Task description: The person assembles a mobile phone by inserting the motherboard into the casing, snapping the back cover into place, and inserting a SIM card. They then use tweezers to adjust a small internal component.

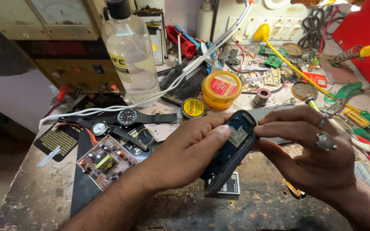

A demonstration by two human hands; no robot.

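I hold a small dark blue mobile phone with its back cover off, tilted above the worn workbench. My left hand grips its lower left side, thumb lying on the open back. My right hand, wearing two rings, pinches the upper right edge with its fingertips. A flat battery lies on the bench just under the phone.
A clear plastic bottle stands at the back left by a power supply unit. Two wristwatches, a circuit board, an orange tin, a small round tin, solder spool and screwdrivers crowd the bench.
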